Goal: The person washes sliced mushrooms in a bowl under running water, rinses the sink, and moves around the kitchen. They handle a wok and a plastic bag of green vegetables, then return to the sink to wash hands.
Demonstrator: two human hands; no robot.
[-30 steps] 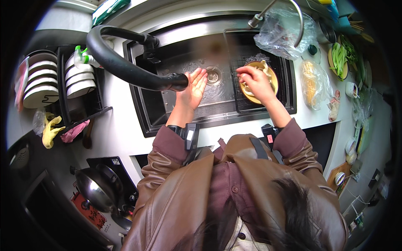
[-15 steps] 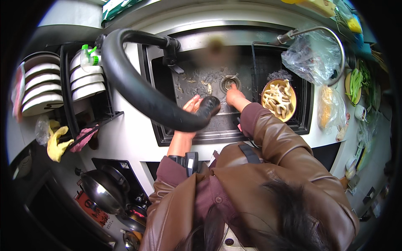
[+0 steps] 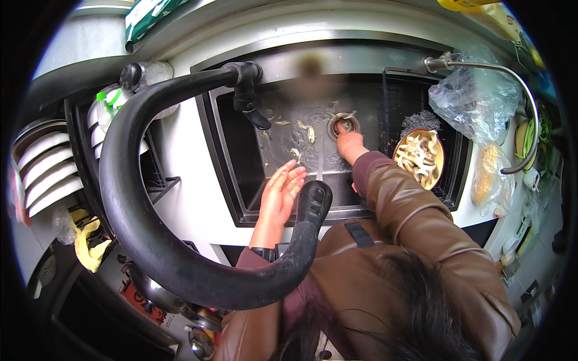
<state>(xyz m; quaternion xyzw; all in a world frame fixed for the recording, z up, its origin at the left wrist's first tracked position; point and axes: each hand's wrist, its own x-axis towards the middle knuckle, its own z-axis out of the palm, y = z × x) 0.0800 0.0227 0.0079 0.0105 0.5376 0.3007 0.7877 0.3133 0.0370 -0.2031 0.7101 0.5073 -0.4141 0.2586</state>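
My right hand (image 3: 350, 144) reaches down to the round metal sink strainer (image 3: 335, 130), its fingertips inside the rim and bunched together. Whatever they pinch is hidden, but pale scraps lie in the strainer beside them. To the left, my left hand (image 3: 280, 195) is held over the sink (image 3: 278, 155), palm up, with its fingers stretched out and nothing in it. A thin stream of water runs from the black faucet (image 3: 314, 207), whose head hangs just right of my left hand. Pale, wet scraps (image 3: 307, 132) are scattered on the sink bottom.
A yellow bowl (image 3: 440, 168) of pale, cut strips, perhaps mushrooms, stands at the sink's right. Beyond it are a clear plastic bag (image 3: 469, 96) and a thin curved metal tap (image 3: 533, 120). White dishes (image 3: 51, 171) stand in a rack at left, near a yellow cloth (image 3: 90, 246).
The view has shifted, and the faucet arc appears larger and lower. My left hand, partly behind the faucet head before, now shows whole with fingers spread. My right fingers stay at the strainer.
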